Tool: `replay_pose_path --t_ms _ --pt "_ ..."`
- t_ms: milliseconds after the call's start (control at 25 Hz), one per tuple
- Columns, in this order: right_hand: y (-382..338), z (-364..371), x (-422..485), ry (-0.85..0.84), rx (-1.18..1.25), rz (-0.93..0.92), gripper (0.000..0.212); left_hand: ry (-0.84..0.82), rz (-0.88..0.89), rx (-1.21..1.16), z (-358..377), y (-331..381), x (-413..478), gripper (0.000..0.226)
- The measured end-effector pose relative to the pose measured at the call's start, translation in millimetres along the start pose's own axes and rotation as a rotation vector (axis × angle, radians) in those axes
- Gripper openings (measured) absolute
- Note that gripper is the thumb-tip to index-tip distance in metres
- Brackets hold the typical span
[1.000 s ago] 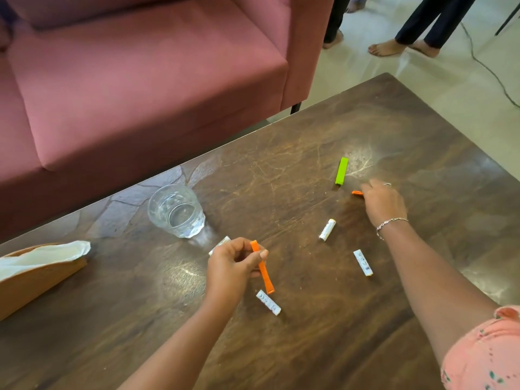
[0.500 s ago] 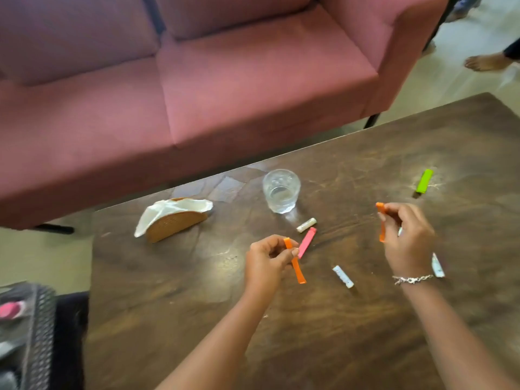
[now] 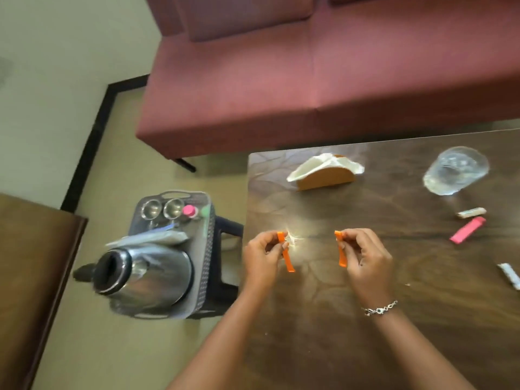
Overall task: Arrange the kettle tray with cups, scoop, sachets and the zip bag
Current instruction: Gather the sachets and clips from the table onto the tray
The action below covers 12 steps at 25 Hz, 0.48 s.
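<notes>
My left hand (image 3: 261,256) pinches an orange sachet (image 3: 287,257) above the table's left part. My right hand (image 3: 365,258) pinches a second orange sachet (image 3: 341,253), a little to the right. A grey tray (image 3: 206,249) stands on a dark stool left of the table. It carries a steel kettle (image 3: 146,277), two steel cups (image 3: 163,208), a pink-capped item (image 3: 189,211) and a flat clear zip bag (image 3: 152,239). On the table at the right lie a pink sachet (image 3: 467,229) and two white sachets (image 3: 471,212) (image 3: 510,275).
A glass of water (image 3: 455,170) stands at the table's far right. A wooden napkin holder (image 3: 325,173) with white tissue sits near the table's far edge. A maroon sofa (image 3: 337,68) runs behind the table. Another wooden surface (image 3: 31,263) is at the left.
My view has swung left, bringing the tray and kettle into sight. Both hands, each holding an orange sachet, have moved toward the table's left edge. The green sachet is out of view.
</notes>
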State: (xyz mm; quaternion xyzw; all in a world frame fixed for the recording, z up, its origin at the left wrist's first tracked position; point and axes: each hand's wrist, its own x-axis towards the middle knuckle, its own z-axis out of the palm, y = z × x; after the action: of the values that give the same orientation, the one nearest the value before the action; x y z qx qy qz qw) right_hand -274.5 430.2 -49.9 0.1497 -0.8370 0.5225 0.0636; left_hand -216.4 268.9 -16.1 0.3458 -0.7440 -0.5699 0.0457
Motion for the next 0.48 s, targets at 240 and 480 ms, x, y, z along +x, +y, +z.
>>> replay_pose_path --t_ms 240,480 --pt "-66 98 -22 -0.122 0.069 0.004 0.007 0.227 -0.015 0.188 -129 -49 20 0.020" --pt "-98 168 -28 -0.201 0.078 0.027 0.008 0.178 -0.040 0.547 -182 -73 64 0.003"
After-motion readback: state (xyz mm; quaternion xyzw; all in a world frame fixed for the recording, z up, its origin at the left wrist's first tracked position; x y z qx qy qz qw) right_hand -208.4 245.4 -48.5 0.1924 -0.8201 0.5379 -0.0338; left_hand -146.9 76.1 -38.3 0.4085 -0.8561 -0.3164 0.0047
